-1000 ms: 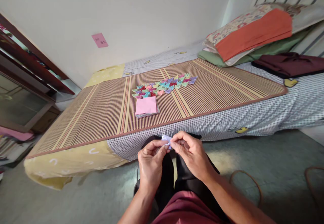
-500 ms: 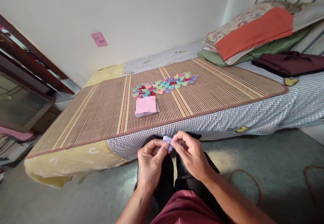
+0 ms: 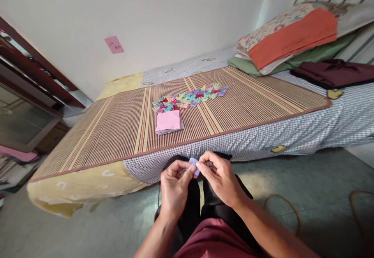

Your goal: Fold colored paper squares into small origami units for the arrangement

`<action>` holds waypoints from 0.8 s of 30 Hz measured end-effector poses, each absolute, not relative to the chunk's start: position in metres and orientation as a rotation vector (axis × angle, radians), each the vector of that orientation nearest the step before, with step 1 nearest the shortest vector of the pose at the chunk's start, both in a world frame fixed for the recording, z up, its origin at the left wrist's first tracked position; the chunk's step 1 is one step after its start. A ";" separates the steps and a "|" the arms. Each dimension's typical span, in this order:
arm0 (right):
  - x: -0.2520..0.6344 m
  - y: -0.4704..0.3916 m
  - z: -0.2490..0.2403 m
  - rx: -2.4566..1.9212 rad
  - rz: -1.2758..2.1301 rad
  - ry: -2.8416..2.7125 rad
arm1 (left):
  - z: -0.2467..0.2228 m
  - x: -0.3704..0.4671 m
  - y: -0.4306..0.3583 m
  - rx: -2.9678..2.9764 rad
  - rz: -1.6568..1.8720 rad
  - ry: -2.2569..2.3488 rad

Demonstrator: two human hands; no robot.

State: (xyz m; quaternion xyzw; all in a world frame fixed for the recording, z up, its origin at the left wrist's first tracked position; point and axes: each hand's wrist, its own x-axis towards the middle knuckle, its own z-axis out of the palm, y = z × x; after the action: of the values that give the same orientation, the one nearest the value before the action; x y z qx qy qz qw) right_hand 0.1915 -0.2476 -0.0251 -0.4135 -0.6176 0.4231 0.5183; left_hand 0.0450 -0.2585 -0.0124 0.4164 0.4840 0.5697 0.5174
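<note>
Striped mat lies on bed; pink-topped stack is landmark. Small lilac paper has shifted slightly in grip, more now showing below fingers; suggests fine adjustment, not release. Left hand and right hand close together, both pinching paper, nearer camera than stack, slightly right of it. Multicoloured folded pieces just beyond stack, trailing right.

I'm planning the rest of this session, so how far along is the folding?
Looks done: the small folded colored papers, grouped on the striped mat.
In hand: a pale purple paper, pinched by the left hand and right hand; fingers hide much of its shape.
Left: probably finishing that piece, then perhaps the pink-topped paper stack. The final count isn't clear.
</note>
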 end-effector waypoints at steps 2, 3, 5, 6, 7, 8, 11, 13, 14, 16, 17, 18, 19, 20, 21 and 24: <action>0.192 -0.247 -0.024 -1.005 1.037 -1.479 | -0.012 0.046 -0.259 0.983 1.372 1.151; 0.193 -0.246 -0.024 -1.010 1.043 -1.480 | -0.012 0.046 -0.259 0.980 1.374 1.145; 0.194 -0.246 -0.023 -1.020 1.045 -1.483 | -0.012 0.046 -0.259 0.986 1.381 1.132; 0.194 -0.246 -0.022 -1.024 1.043 -1.483 | -0.012 0.046 -0.259 0.992 1.387 1.127; 0.194 -0.246 -0.022 -1.028 1.039 -1.482 | -0.012 0.046 -0.259 0.998 1.390 1.123; 0.194 -0.247 -0.022 -1.032 1.035 -1.483 | -0.012 0.045 -0.259 1.005 1.390 1.122; 0.193 -0.247 -0.023 -1.048 1.009 -1.487 | -0.013 0.045 -0.260 1.033 1.376 1.120; 0.192 -0.247 -0.025 -1.061 0.987 -1.487 | -0.013 0.045 -0.260 1.049 1.377 1.114; 0.191 -0.247 -0.026 -1.065 0.980 -1.484 | -0.013 0.045 -0.260 1.057 1.380 1.112; 0.190 -0.247 -0.028 -1.070 0.974 -1.474 | -0.013 0.045 -0.259 1.070 1.387 1.116; 0.190 -0.247 -0.029 -1.071 0.972 -1.471 | -0.013 0.045 -0.259 1.075 1.387 1.121; 0.189 -0.247 -0.029 -1.071 0.970 -1.469 | -0.013 0.045 -0.259 1.079 1.386 1.126; 0.189 -0.247 -0.030 -1.072 0.966 -1.470 | -0.013 0.045 -0.259 1.082 1.382 1.128; 0.189 -0.247 -0.031 -1.073 0.964 -1.472 | -0.014 0.045 -0.259 1.085 1.377 1.127; 0.188 -0.247 -0.031 -1.074 0.964 -1.471 | -0.014 0.045 -0.259 1.086 1.373 1.123; 0.187 -0.246 -0.033 -1.079 0.950 -1.412 | -0.015 0.045 -0.259 1.084 1.369 1.104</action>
State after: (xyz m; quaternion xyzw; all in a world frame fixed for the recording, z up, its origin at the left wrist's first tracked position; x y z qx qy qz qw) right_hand 0.1869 -0.2464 -0.0333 -0.4527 -0.5926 0.3987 0.5338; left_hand 0.0450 -0.2585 -0.0149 0.4505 0.4590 0.5693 0.5122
